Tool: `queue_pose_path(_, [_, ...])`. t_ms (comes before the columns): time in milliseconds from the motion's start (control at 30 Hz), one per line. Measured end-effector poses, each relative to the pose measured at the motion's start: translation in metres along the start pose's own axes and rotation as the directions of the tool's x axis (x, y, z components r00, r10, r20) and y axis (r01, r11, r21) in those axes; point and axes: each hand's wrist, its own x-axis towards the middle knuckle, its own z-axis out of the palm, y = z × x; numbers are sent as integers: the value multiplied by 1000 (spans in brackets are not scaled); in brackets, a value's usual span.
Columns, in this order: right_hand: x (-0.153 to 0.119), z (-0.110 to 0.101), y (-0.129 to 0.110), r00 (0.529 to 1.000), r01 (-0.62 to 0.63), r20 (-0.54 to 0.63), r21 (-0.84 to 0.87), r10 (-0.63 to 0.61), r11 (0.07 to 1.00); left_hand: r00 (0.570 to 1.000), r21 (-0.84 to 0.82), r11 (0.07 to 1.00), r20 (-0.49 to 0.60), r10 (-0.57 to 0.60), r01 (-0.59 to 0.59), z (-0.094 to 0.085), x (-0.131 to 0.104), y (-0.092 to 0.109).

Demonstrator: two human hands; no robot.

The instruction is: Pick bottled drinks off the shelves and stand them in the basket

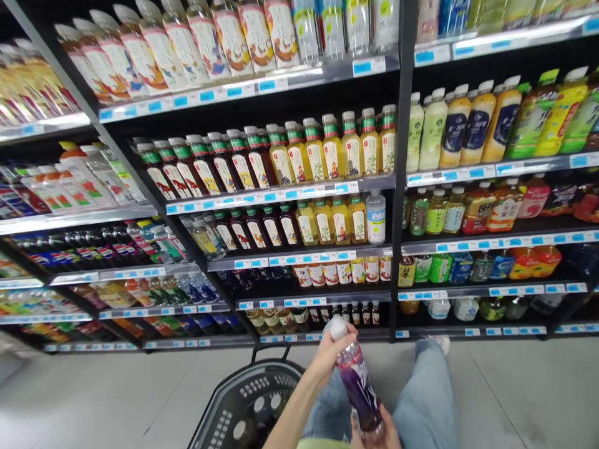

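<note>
A purple-labelled bottle (pixel 359 390) with a white cap is held at a tilt in front of my legs. My left hand (pixel 331 349) wraps round its neck, just below the cap. Around the bottom of the same bottle are the fingers of my right hand (pixel 374 430), near the lower edge of the view. Left of the bottle, a dark basket (pixel 224 390) stands on the floor, with several white-capped bottles (pixel 259 405) inside, partly hidden by my left forearm.
Shelves (pixel 281 198) full of drink bottles stretch across the view, with blue and white price tags along their edges. A dark upright post (pixel 401 156) divides them. Grey floor (pixel 154 386) lies below, and my legs (pixel 430 393) extend toward the bottom shelf.
</note>
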Motion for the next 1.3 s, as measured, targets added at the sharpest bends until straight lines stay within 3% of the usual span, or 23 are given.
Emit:
queue_pose_path(133, [-12, -8, 32, 953, 177, -246, -14, -175, 984, 990, -38, 998, -130, -54, 49, 7, 2, 7])
queue_pose_path(233, [-11, -16, 42, 912, 184, -367, -33, -184, 982, 964, -45, 997, -254, -76, 67, 6, 10, 0])
queue_pose_path(300, [-8, -19, 46, 859, 202, -459, -107, -228, 974, 946, -30, 997, -313, -78, 73, 3, 14, -6])
queue_pose_path(467, [-6, -21, 47, 570, 110, -655, -537, -496, 836, 938, -42, 995, -332, -101, 92, -4, 13, -15])
queue_pose_path(600, [-8, -23, 44, 424, 16, -703, -625, -571, 781, 943, -70, 992, -310, -121, 104, -2, 10, -18])
queue_pose_path(767, [-12, -25, 40, 212, -9, -705, -694, -677, 720, 922, -151, 981, -347, -171, 125, 4, 7, -23])
queue_pose_path(833, [-15, -25, 39, 166, 0, -686, -718, -708, 696, 912, -210, 969, -358, -202, 132, 7, 7, -24])
queue_pose_path(900, [-17, -25, 37, 180, 17, -688, -713, -703, 701, 903, -237, 963, -373, -212, 128, 9, 7, -25])
queue_pose_path(967, [-17, -25, 36, 245, 23, -707, -680, -664, 733, 895, -220, 969, -400, -197, 114, 9, 8, -25])
queue_pose_path(1133, [-15, -21, 34, 522, 137, -683, -524, -511, 840, 896, -89, 992, -428, -120, 91, 2, 10, -23])
queue_pose_path(1233, [-16, -17, 38, 721, 223, -587, -309, -370, 925, 911, -32, 997, -403, -83, 76, -2, 9, -19])
queue_pose_path(1300, [-18, -16, 41, 843, 202, -481, -134, -242, 970, 921, -32, 998, -383, -69, 62, -3, 8, -15])
